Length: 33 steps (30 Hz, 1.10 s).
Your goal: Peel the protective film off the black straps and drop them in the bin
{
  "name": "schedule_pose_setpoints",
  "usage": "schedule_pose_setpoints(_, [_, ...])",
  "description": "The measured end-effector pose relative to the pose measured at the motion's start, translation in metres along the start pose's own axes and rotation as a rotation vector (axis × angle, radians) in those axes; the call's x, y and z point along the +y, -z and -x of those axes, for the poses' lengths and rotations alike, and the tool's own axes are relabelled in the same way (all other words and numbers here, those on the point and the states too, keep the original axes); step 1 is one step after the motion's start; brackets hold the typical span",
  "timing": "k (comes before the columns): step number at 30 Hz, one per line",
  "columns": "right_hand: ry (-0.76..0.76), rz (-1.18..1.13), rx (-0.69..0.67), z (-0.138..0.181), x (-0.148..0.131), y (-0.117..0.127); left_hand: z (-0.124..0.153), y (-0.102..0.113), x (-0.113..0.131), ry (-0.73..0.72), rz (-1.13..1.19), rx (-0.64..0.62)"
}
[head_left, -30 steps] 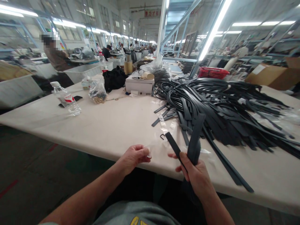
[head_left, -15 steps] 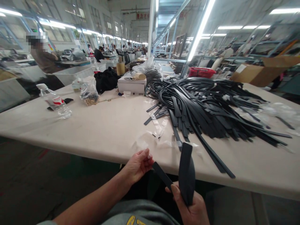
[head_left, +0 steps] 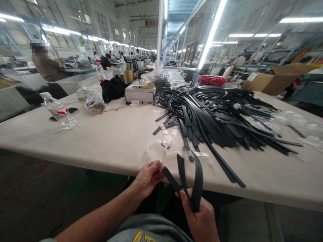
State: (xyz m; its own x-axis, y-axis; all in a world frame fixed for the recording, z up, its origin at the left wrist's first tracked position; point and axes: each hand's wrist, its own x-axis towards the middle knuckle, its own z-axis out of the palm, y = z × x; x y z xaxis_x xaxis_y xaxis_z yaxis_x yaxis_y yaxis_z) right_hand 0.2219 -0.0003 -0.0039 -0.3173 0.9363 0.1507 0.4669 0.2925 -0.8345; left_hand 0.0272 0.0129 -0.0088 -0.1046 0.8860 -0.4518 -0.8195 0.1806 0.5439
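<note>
A black strap [head_left: 197, 178], flat like the leather-like ones heaped on the table, loops upward from my right hand [head_left: 200, 215], which is closed around it. One loose end stands up and another slants left towards my left hand [head_left: 148, 179]. My left hand is closed in a pinch at that slanting end, on a small bit of clear plastic film [head_left: 162, 165]. Both hands are just in front of the table edge. A large heap of similar black straps [head_left: 214, 117] lies beyond them to the right.
Clear plastic scraps [head_left: 153, 149] lie on the table [head_left: 113, 141] near its front edge. Further back are a plastic bottle [head_left: 59, 111], a bag of small metal parts [head_left: 95, 102], a black cloth bundle [head_left: 113, 88] and a white box [head_left: 140, 94]. A person [head_left: 46, 65] sits at far left.
The strap's loop has opened, so its upright end now stands apart from the curved part. My right hand has shifted slightly left and up, and the slanting end is nearer my left fingers.
</note>
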Motion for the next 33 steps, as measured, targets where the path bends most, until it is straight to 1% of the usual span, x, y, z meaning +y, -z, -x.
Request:
schedule_pose_setpoints(8, [0.073, 0.116, 0.020, -0.002, 0.012, -0.002, 0.000, 0.000, -0.004, -0.018, -0.001, -0.003])
schedule_pose_setpoints(16, [0.205, 0.189, 0.048, -0.005, 0.008, -0.004, -0.004, 0.003, -0.007, -0.055, -0.009, -0.011])
schedule_pose_setpoints(19, [0.191, 0.211, 0.056, -0.008, 0.009, -0.007, 0.000, 0.002, -0.012, -0.065, -0.032, -0.018])
schedule_pose_setpoints(21, [0.159, 0.207, 0.035, -0.013, 0.007, -0.011, 0.004, 0.000, -0.019, -0.052, -0.055, -0.035])
schedule_pose_setpoints(23, [0.111, 0.181, -0.008, -0.021, 0.002, -0.014, 0.006, -0.002, -0.023, -0.027, -0.077, -0.062])
schedule_pose_setpoints(25, [0.040, 0.116, -0.083, -0.028, -0.004, -0.013, 0.003, -0.001, -0.019, -0.029, -0.090, -0.063])
schedule_pose_setpoints(27, [-0.065, 0.006, -0.211, -0.031, -0.008, -0.008, -0.004, 0.004, -0.005, -0.090, -0.080, -0.016])
schedule_pose_setpoints(30, [-0.239, -0.159, -0.415, -0.028, -0.009, -0.001, -0.011, 0.011, 0.019, -0.219, -0.044, 0.072])
schedule_pose_setpoints(32, [-0.288, -0.177, -0.466, -0.027, -0.006, -0.003, -0.007, 0.012, 0.021, -0.236, -0.060, 0.066])
schedule_pose_setpoints(33, [-0.282, -0.152, -0.456, -0.028, -0.004, -0.006, -0.004, 0.010, 0.017, -0.209, -0.082, 0.026])
